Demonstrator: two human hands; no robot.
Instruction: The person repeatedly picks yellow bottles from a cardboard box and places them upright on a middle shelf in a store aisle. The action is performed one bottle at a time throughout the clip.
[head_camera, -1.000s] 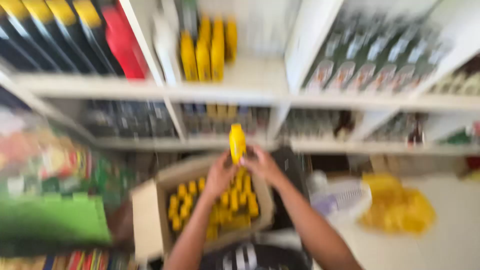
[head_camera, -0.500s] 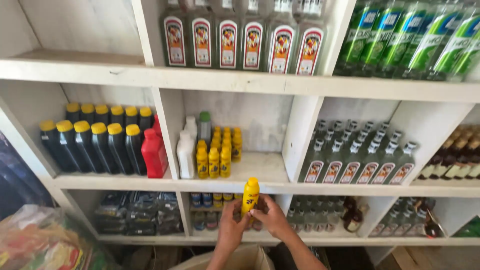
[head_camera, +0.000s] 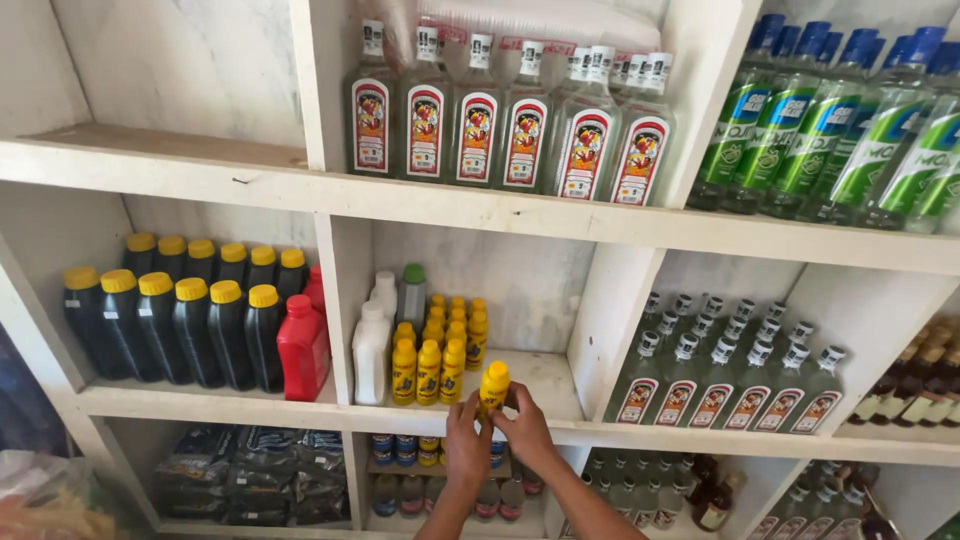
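Observation:
Both my hands grip one small yellow bottle (head_camera: 493, 384) held upright at the front edge of the white middle shelf (head_camera: 545, 378). My left hand (head_camera: 466, 441) wraps its lower left side, and my right hand (head_camera: 527, 430) covers its lower right side. Only the bottle's cap and shoulders show above my fingers. Just to the left stand rows of several matching yellow bottles (head_camera: 440, 347), with two white bottles (head_camera: 373, 345) and a green-capped one (head_camera: 412, 292) beside them.
Black jugs with yellow caps (head_camera: 180, 320) and a red jug (head_camera: 302, 347) fill the left compartment. Clear labelled glass bottles (head_camera: 500, 120) stand above, green bottles (head_camera: 850, 120) upper right, more clear bottles (head_camera: 730, 370) to the right. Packets and small jars sit on the lower shelf.
My hands have carried the yellow bottle up from the cardboard box to the middle shelf's edge. The view has tilted upward, and the box has left the frame.

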